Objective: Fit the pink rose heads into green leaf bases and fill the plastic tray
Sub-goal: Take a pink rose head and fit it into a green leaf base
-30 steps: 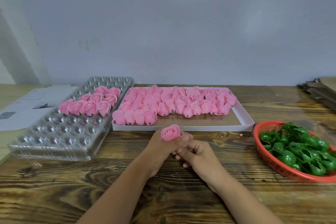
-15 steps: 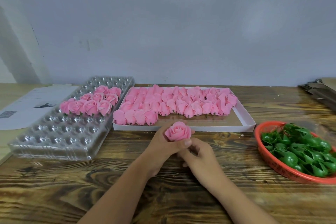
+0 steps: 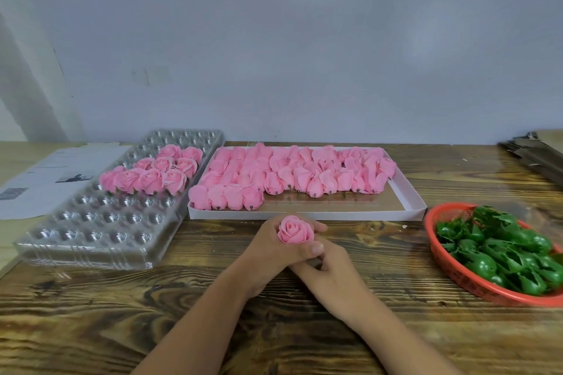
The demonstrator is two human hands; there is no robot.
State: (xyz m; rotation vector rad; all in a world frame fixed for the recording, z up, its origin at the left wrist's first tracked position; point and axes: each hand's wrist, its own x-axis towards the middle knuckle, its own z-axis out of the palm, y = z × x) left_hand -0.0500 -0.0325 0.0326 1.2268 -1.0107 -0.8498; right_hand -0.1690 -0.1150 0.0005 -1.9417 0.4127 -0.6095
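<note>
My left hand (image 3: 268, 248) grips a pink rose head (image 3: 295, 230) with its bloom facing up, in the middle of the wooden table. Underneath it my right hand (image 3: 332, 277) has its fingers curled at the rose's base; what they hold is hidden. The clear plastic tray (image 3: 91, 237) lies at the left, with several finished roses (image 3: 152, 175) in its far rows. A white box (image 3: 408, 207) behind my hands holds rows of loose rose heads (image 3: 292, 175). Green leaf bases (image 3: 511, 253) fill a red basket (image 3: 451, 274) at the right.
Printed paper sheets (image 3: 45, 179) lie at the far left beside the tray. A stack of cardboard pieces (image 3: 536, 152) sits at the far right corner. A grey wall closes off the back of the table.
The rose in my left hand has turned and opened toward me, shifting slightly right. My right hand has stayed under it at its base.
</note>
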